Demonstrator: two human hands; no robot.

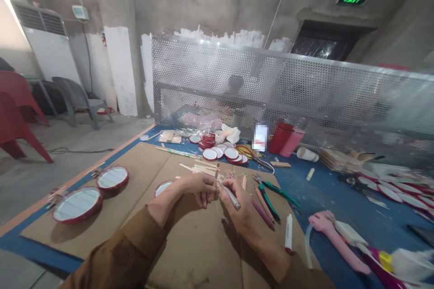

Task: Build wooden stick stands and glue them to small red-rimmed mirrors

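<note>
My left hand (pixel 202 188) pinches a short brown stick (pixel 217 172) upright between thumb and fingertips. Closed around a pale grey, pen-shaped tool (pixel 231 196), my right hand (pixel 239 198) brings its tip close to the stick; whether they touch I cannot tell. Several thin wooden sticks (pixel 198 168) lie just beyond the hands on a cardboard sheet (pixel 190 248). Partly hidden behind my left forearm is a round, white-faced, red-rimmed piece (pixel 163 188). Two larger red-rimmed rounds (pixel 77 205) stand at the left with small wooden bits beside them.
Green-handled pliers (pixel 269 202), a purple stick (pixel 263 215) and a white tube (pixel 288 232) lie to the right. A pink glue gun (pixel 339 239) sits on the blue tabletop (pixel 294 180). Red-rimmed discs (pixel 231 153), yellow-handled scissors (pixel 247 150) and a pink bottle (pixel 292 142) stand before a perforated metal screen (pixel 203 76).
</note>
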